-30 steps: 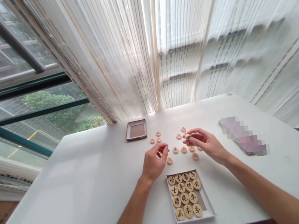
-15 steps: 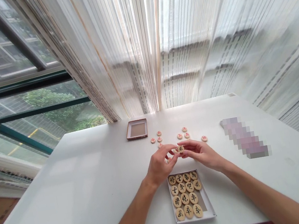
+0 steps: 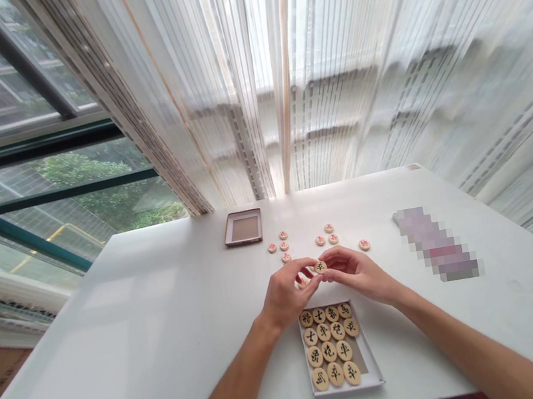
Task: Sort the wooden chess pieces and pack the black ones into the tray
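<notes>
A round wooden Chinese chess piece (image 3: 320,267) with a black character is held up between my two hands. My left hand (image 3: 284,296) pinches its left side with thumb and fingers. From the right, the fingertips of my right hand (image 3: 362,272) close on the same piece. Just below the hands lies a shallow white box (image 3: 373,365) holding rows of black-character pieces (image 3: 329,352), with a bare strip along its lower right. A red-character piece (image 3: 302,283) shows partly behind my left fingers.
Beyond my hands, several red-character pieces (image 3: 284,246) are scattered on the white table (image 3: 165,323). One more red piece (image 3: 364,245) sits farther right. A brown-edged box lid (image 3: 245,240) lies near the back edge. A blurred-out pinkish object (image 3: 435,243) rests at the right.
The held piece has turned between my fingers and shifted slightly left, so its character sits at a different angle. Both hands stay in nearly the same place.
</notes>
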Demonstrator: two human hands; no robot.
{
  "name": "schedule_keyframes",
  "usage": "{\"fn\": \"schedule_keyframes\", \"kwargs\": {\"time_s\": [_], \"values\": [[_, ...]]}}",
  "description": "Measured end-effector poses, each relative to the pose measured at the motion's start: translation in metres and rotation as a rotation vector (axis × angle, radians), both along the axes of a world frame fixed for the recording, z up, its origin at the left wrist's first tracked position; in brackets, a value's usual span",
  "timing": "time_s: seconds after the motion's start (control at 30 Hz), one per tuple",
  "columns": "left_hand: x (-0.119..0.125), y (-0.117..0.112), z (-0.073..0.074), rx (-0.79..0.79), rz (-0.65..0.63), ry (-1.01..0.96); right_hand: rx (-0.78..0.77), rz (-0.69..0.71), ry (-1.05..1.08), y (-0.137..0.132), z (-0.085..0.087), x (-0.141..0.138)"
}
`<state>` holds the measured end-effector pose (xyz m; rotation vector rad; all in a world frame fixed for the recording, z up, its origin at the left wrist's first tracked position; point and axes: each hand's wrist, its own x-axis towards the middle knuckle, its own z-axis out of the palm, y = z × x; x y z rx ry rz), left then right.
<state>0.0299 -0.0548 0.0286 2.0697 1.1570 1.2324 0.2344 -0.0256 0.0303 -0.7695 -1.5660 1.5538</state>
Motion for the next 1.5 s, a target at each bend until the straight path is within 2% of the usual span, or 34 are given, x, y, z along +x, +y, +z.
{"fn": "schedule_keyframes", "kwargs": {"time_s": [0.43,0.67,1.23,1.5], "values": [[0.0006,0.0004,-0.0030,-0.010,-0.002,0.000,0.039,-0.010,-0.069,0.0014,0.0028,0.0033],[0.0009,-0.0001,0.0007,-0.027,-0.031,-0.023,0.037,-0.016,-0.083,0.0010,0.0034,0.0035],[0.0022,-0.0002,0.0039,-0.009,-0.055,-0.061,0.016,-0.044,0.001,-0.0005,0.0019,0.0004],[0.0032,-0.0011,0.0050,-0.055,-0.049,-0.054,0.062,-0.070,-0.022,0.0008,0.0013,0.0020]]}}
